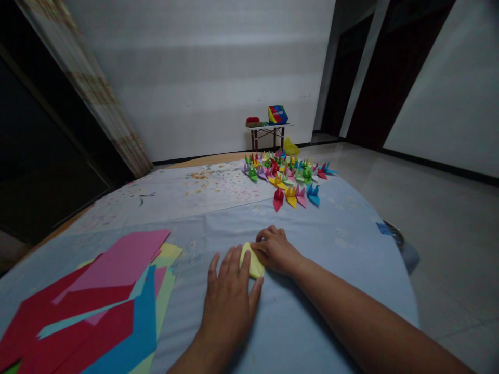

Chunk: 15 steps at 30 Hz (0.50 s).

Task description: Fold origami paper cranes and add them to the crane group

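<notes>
A small folded piece of yellow paper lies on the light blue cloth in front of me. My left hand rests flat on the cloth with its fingers stretched out, the fingertips on the paper's left edge. My right hand is curled, its fingers pressed together on the paper's far right edge.
Loose coloured sheets in red, pink, blue and yellow-green are spread at the near left. Several finished folded paper figures in many colours are grouped at the table's far side. A small table with a colourful box stands by the white wall.
</notes>
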{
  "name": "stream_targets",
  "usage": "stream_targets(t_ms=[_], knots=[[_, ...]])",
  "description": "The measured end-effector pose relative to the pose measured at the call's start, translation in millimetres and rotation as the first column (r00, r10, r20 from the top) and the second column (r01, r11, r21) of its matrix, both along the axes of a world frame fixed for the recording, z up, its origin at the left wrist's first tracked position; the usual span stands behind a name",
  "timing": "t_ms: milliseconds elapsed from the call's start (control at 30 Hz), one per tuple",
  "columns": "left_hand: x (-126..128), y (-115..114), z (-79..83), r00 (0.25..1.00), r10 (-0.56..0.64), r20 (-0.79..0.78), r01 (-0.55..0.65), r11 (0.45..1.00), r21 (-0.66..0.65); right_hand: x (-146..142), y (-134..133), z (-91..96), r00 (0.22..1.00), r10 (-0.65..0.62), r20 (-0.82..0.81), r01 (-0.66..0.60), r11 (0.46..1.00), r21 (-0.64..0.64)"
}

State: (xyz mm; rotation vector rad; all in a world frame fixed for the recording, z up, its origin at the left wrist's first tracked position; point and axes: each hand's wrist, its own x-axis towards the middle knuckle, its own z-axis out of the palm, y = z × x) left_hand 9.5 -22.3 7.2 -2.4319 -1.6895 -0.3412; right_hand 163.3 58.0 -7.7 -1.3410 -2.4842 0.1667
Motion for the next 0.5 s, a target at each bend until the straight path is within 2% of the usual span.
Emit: stream_targets(t_ms=[100, 233, 400, 500], knots=[[0, 1, -14.5, 0.994, -0.095, -0.06, 0.084, 0.983, -0.163, 1, -1, -0.2, 1.0, 0.002, -0.007, -0.002, 1.0, 0.011], [-1, 1, -26.4, 0.989, -0.122, -0.09, 0.096, 0.964, -0.247, 10, 2, -1.4, 0.999, 0.032, -0.021, -0.032, 0.999, -0.026], [-4, 0, -24.3, 0.988, -0.134, -0.074, 0.109, 0.957, -0.27, 32, 13, -1.4, 1.0, -0.009, -0.016, 0.008, 0.993, -0.117], [-3, 0, -19.4, 0.99, -0.129, -0.052, 0.111, 0.957, -0.268, 40, 16, -0.6, 0.996, 0.015, -0.084, -0.027, 0.99, -0.141]])
